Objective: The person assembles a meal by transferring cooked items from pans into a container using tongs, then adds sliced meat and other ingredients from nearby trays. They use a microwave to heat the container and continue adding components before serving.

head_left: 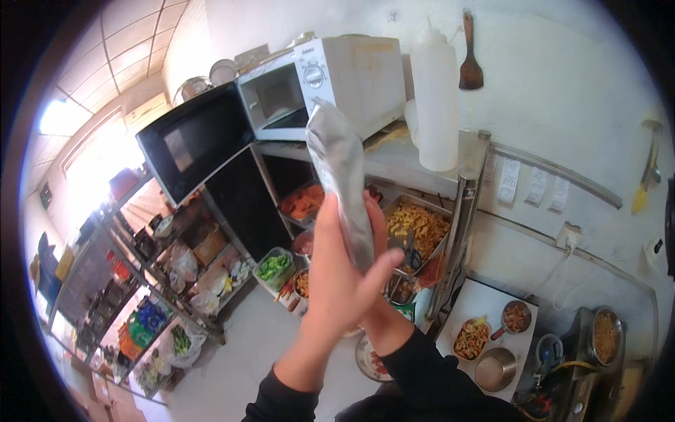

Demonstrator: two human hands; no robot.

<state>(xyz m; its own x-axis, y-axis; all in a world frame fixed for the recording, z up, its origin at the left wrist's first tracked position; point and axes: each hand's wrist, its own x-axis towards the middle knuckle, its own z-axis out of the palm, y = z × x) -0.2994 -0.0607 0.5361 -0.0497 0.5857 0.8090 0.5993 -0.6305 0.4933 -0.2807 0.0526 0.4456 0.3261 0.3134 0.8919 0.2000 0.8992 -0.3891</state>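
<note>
Kitchen shelving backs both hands, left hand [330, 278] and right hand [376, 281] clamped together around a soft, crinkly, probably light silver foil pouch [341, 176], best gripped low.

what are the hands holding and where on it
A long silver foil-wrapped roll, gripped at its lower end between both palms: left hand in front, right hand behind it, the upper end free near the open microwave.
</note>
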